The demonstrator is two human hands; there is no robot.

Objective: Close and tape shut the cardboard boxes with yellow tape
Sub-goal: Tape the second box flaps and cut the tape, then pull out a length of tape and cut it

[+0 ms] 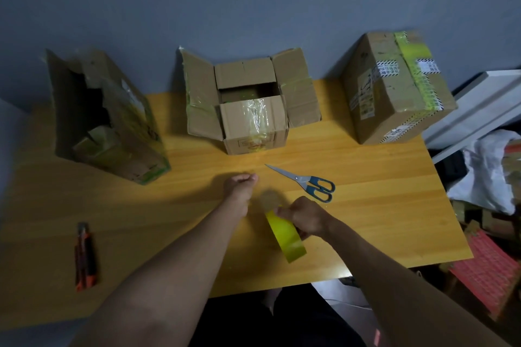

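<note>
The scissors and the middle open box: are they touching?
Apart. The head view shows bare tabletop between the tip of the scissors and the front of the middle open box.

smooth wooden table [366,220] — matt cardboard boxes [253,124], glossy yellow tape [286,236].

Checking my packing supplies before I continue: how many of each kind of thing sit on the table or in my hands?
Cardboard boxes: 3
Yellow tape roll: 1
Scissors: 1
Utility knife: 1
Total: 6
</note>
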